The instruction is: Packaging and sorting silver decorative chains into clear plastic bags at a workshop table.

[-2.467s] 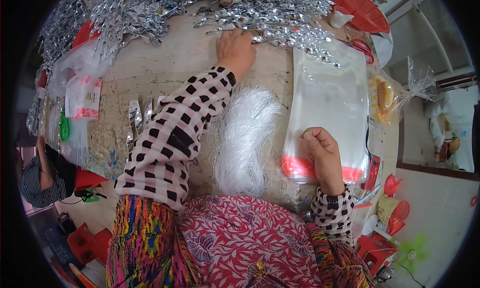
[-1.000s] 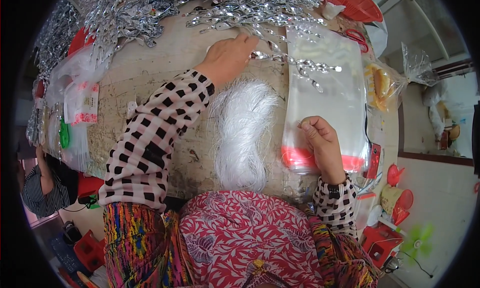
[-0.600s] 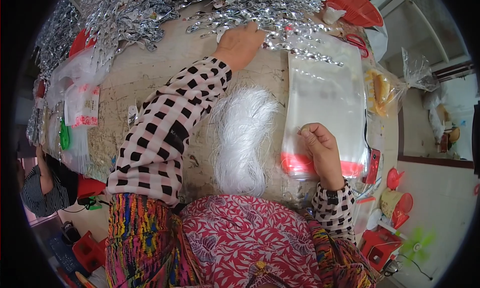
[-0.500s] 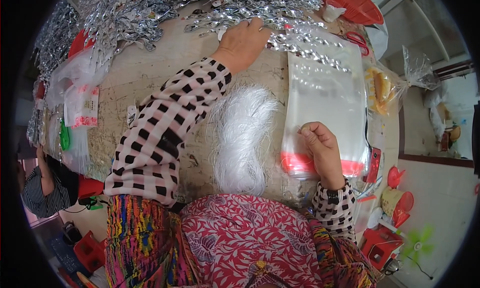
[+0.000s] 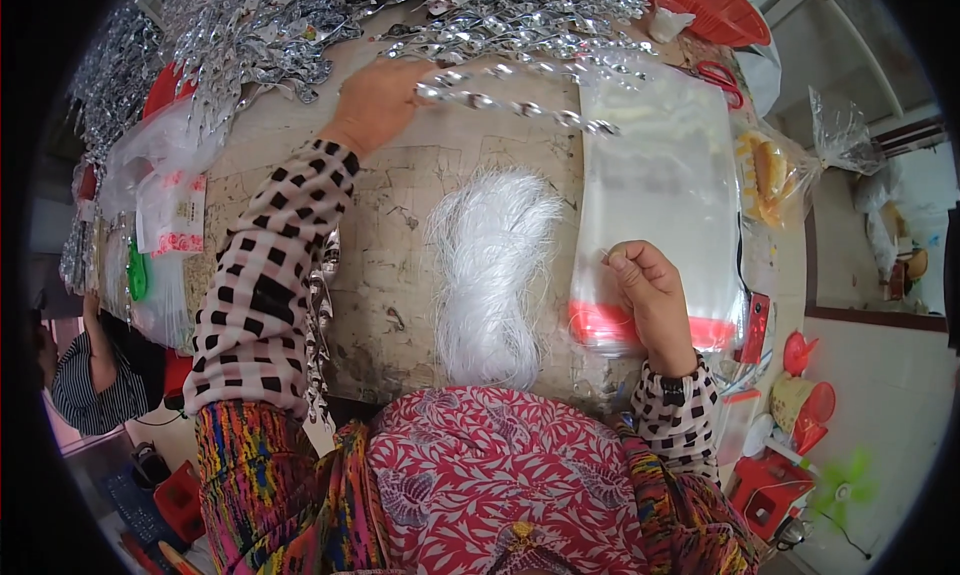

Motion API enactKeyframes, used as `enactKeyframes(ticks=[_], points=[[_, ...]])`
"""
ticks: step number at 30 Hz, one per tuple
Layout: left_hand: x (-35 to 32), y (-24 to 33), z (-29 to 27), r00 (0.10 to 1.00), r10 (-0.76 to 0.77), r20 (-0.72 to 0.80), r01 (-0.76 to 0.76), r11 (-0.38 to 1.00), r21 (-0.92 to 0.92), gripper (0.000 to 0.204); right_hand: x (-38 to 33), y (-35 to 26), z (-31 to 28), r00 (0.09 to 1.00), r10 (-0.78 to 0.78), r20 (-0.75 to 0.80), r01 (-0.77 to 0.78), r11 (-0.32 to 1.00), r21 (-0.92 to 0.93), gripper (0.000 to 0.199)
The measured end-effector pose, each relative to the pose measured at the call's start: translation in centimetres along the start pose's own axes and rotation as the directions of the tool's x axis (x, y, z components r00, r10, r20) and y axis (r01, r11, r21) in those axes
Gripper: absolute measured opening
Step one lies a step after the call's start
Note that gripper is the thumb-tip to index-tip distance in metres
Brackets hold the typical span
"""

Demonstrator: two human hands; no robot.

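At the far side of the table my left hand (image 5: 380, 100) is closed on the ends of silver twisted strips (image 5: 520, 105), which trail off to the right above the table. My right hand (image 5: 655, 295) makes a pinch over a stack of clear plastic bags (image 5: 660, 195) with a red band along the near edge. What lies between its thumb and finger is too small to make out. Between my two arms rests a bundle of white thread (image 5: 495, 275). More silver strips (image 5: 318, 345) hang beside my left sleeve, partly hidden by it.
Heaps of silver strips (image 5: 250, 35) cover the far side of the table. Red scissors (image 5: 718, 80), a red basket (image 5: 710, 10) and bagged bread (image 5: 772, 170) stand at the right. A green-handled thing (image 5: 137, 270) lies left; another person (image 5: 95, 375) is beyond it.
My left hand has moved left and slightly nearer, drawing the silver strips off the bags' far end. Strips beside my left sleeve have come into view. My right hand keeps its pinch.
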State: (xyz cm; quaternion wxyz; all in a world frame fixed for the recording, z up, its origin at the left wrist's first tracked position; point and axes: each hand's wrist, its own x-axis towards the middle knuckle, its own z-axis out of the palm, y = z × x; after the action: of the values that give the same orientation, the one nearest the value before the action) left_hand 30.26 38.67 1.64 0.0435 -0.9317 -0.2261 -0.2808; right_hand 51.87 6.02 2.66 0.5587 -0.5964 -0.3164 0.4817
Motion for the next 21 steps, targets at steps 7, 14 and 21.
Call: enactKeyframes(ticks=[7,14,21], points=[[0.1,-4.7,2.4,0.975,-0.175,0.140,0.177,0.984,-0.005,0.046,-0.1,0.5,0.1,1.000,0.016,-0.025,-0.016,1.000,0.010,0.009],[1.5,-6.0,4.0,0.957,-0.161,0.242,0.138,0.984,0.110,0.044,0.7,0.5,0.6,0.999,0.018,-0.038,-0.018,1.000,0.001,0.009],[2.0,-5.8,4.0,0.983,-0.063,0.171,0.028,0.980,0.197,0.038,1.4,0.7,0.5,0.999,0.002,-0.033,-0.002,1.000,-0.004,0.009]])
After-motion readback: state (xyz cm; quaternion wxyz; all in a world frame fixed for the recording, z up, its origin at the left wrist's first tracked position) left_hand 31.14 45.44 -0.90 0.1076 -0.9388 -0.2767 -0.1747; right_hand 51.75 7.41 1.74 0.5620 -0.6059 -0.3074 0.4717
